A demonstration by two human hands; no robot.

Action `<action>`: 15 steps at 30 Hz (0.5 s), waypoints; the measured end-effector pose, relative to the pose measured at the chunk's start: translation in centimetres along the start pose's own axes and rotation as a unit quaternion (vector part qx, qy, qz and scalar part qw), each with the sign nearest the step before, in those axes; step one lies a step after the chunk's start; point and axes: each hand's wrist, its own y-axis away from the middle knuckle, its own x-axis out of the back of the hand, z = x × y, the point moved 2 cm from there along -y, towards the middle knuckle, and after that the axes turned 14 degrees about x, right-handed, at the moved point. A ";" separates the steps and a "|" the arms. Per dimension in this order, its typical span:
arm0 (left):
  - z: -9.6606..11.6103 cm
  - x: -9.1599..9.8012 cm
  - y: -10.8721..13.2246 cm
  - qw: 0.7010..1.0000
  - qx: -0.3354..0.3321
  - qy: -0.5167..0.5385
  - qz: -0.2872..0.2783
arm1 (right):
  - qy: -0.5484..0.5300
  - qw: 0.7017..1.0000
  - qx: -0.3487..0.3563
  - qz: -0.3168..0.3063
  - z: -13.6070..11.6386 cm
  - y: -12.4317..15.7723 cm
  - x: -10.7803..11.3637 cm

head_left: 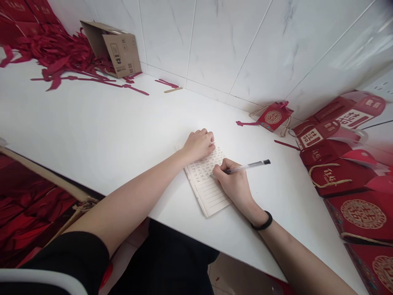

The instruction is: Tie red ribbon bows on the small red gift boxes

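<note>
here at left, the left hand (199, 145), loosely curled, rests on the far part of the notebook (206, 186), long axis running far-left to near-right; then the right hand (236, 182), nearer the blank lines (215, 197), pinching the pen (253, 164), tip leftward.

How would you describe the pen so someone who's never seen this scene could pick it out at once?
On the white table, find the lined notebook, partly filled with handwriting. Over its right side, the right hand, with a black wristband, holds the pen. Unlike the red ribbons farther off, it is slim, straight and pale, black at its outer end.
</note>
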 end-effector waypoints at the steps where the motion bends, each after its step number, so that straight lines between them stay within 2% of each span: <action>1: 0.0 0.0 0.0 1.000 0.000 0.000 0.000 | -0.001 1.000 0.003 0.002 0.0 0.0 0.0; 5: 0.0 0.0 -0.1 1.000 0.002 0.001 0.000 | -0.007 1.000 0.014 0.009 -0.1 0.1 -0.1; 8: 0.0 -0.1 -0.1 1.000 -0.001 0.003 0.001 | -0.021 1.000 -0.003 0.021 -0.2 0.1 0.1; 11: 0.0 0.0 0.0 1.000 -0.006 0.006 0.003 | -0.106 0.991 -0.038 0.070 0.1 0.0 0.5; 15: -0.2 0.0 0.1 1.000 -0.013 0.002 0.006 | -0.231 0.961 -0.078 0.128 0.7 -0.3 1.2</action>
